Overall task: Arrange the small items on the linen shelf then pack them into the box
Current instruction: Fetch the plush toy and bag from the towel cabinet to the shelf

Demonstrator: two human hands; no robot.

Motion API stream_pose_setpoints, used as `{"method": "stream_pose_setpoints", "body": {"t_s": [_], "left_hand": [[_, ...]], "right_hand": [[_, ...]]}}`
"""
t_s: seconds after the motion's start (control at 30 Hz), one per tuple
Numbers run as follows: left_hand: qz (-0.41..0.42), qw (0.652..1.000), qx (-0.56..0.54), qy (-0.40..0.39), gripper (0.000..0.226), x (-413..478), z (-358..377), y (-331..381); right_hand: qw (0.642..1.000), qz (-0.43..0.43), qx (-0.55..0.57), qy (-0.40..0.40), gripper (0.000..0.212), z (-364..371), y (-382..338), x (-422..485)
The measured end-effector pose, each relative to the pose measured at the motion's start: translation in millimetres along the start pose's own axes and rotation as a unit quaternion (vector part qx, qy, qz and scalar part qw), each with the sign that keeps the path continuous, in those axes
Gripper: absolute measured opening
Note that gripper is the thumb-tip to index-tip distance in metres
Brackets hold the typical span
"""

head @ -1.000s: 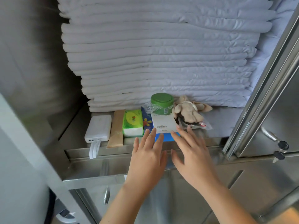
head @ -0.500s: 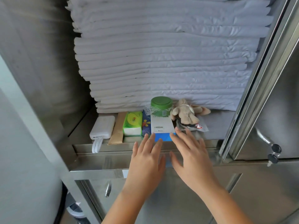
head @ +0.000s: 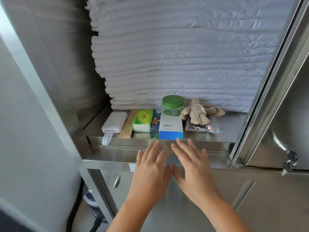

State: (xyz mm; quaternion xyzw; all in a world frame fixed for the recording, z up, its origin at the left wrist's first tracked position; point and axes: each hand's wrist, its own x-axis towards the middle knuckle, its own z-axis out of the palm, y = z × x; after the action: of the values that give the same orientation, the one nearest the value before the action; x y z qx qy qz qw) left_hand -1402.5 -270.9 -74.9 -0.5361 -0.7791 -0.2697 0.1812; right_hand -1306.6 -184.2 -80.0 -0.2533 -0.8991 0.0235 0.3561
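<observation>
Stainless-steel shelf (head: 225, 124) at mid-frame carries the small items in a row before the stack of folded white linen (head: 175, 64): white power bank (head: 114, 122), tan flat strip (head: 127, 126), green tissue pack (head: 143, 120), dark flowered packet (head: 154, 125) and white-and-blue carton (head: 170, 127). A green-lidded jar (head: 173, 104) stands behind, and a beige plush toy (head: 197, 113) lies over a clear plastic packet (head: 202, 127) further right. Left hand (head: 151, 166) and right hand (head: 192, 163) hover just below the shelf's front lip, fingers straight, gripping nothing. Arranging looks nearly done, though the plush end is looser. Packing seems not begun, and no packing box shows.
</observation>
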Motion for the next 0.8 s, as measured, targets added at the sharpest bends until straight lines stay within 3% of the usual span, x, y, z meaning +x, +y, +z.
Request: {"method": "stream_pose_setpoints", "body": {"t_s": [0.4,0.67,0.8], "left_hand": [[-0.034,0.999,-0.005,-0.02,0.043,-15,-4,-25],[-0.01,0.999,-0.012,-0.041,0.046,-8,-12,-74],[0.036,0.999,0.001,-0.006,0.05,1,-16,-108]], "right_hand": [[1.0,-0.016,-0.003,-0.01,0.055,16,-21,-1],[0.999,0.024,-0.016,-0.021,0.061,42,-50,12],[0.999,0.026,-0.044,-0.007,0.062,60,-75,28]]}}
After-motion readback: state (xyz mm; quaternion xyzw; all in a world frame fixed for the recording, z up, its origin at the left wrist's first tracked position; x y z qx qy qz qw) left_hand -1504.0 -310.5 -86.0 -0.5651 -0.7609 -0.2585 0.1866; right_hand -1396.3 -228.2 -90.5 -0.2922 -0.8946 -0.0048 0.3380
